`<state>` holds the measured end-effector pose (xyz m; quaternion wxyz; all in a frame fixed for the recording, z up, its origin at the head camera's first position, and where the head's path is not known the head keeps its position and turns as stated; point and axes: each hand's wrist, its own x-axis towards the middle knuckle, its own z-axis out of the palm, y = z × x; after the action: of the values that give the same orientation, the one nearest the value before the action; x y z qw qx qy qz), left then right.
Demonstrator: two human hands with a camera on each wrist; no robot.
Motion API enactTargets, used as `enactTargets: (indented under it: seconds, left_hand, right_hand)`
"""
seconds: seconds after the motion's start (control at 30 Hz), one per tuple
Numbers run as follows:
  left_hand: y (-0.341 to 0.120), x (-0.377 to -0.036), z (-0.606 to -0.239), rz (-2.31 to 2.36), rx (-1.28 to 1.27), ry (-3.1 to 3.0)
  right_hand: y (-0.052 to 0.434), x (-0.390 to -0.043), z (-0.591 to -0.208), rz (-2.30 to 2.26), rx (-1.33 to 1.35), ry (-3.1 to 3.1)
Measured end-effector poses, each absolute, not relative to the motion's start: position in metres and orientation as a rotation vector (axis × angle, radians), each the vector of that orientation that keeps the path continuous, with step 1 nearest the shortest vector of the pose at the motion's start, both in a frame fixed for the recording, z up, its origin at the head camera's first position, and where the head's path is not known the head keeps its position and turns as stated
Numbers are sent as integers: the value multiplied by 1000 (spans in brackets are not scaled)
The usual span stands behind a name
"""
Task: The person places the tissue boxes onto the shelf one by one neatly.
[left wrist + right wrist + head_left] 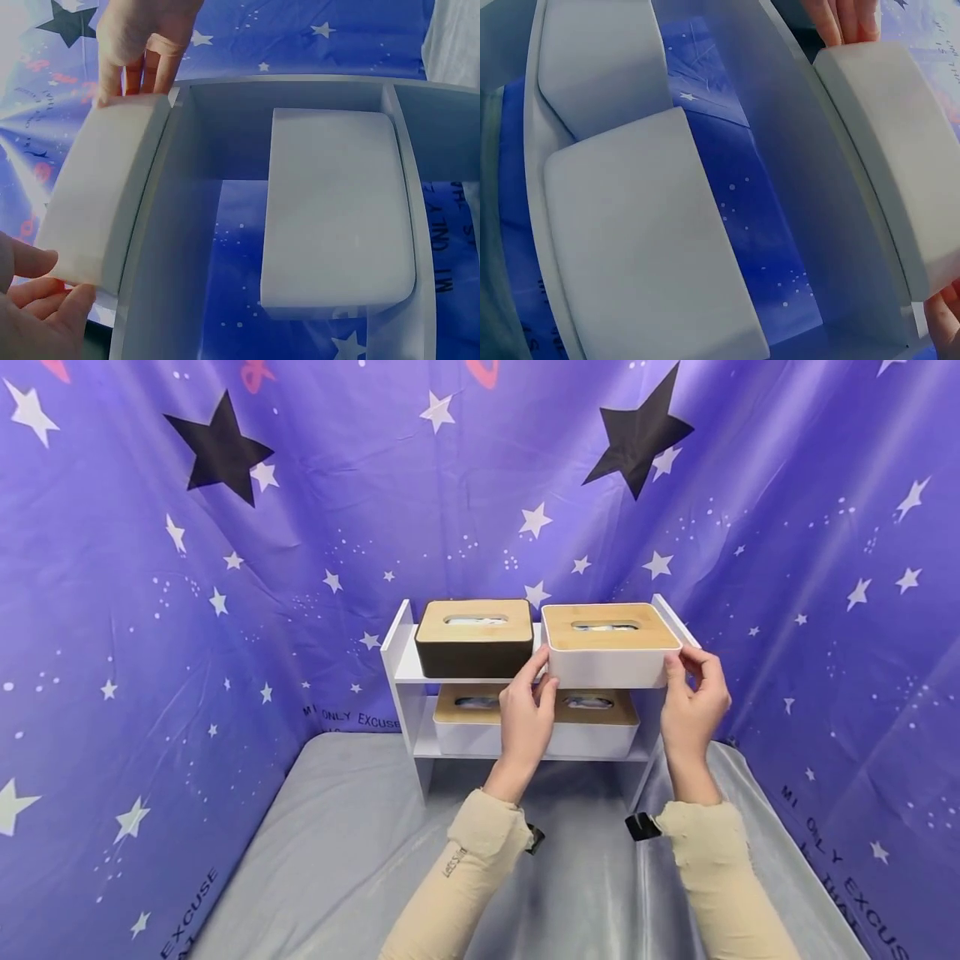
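A white tissue box [611,670] with a wooden lid sits at the right of the upper board of a white two-tier shelf [406,718]. My left hand [525,717] holds its left end, and my right hand [693,703] grips the front right corner with thumb and fingers. Both wrist views show the box between the two hands, close against the shelf board. Left of it stands a black tissue box [474,657] with a similar lid. On the lower tier are two more white tissue boxes, a left one [461,738] and a right one [592,742], partly hidden by my left hand.
The shelf stands on a table with a grey cloth [337,843]. Its raised right side panel [671,620] rises beside the white box. A purple star-patterned curtain [450,502] hangs behind and on both sides.
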<state>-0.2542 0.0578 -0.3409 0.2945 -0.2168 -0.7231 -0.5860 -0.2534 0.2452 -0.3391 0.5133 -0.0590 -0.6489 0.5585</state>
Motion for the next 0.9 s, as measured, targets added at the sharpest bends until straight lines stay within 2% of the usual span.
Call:
enactTargets:
  seconds: [0.17, 0.43, 0.67, 0.9]
  left_hand:
    - [60, -250, -339, -1477, -603, -2040]
    - [62, -252, -335, -1410, -615, -2150]
    - [61, -258, -332, -1383, -601, -2251]
    - [62, -260, -331, -1391, -616, -2331]
  right_hand:
    - [241, -249, -342, 1311, -95, -1632]
    - [216, -227, -324, 1282, 28, -1711]
    - [229, -247, -343, 1229, 46, -1766]
    - [233, -251, -350, 1242, 57, -1809]
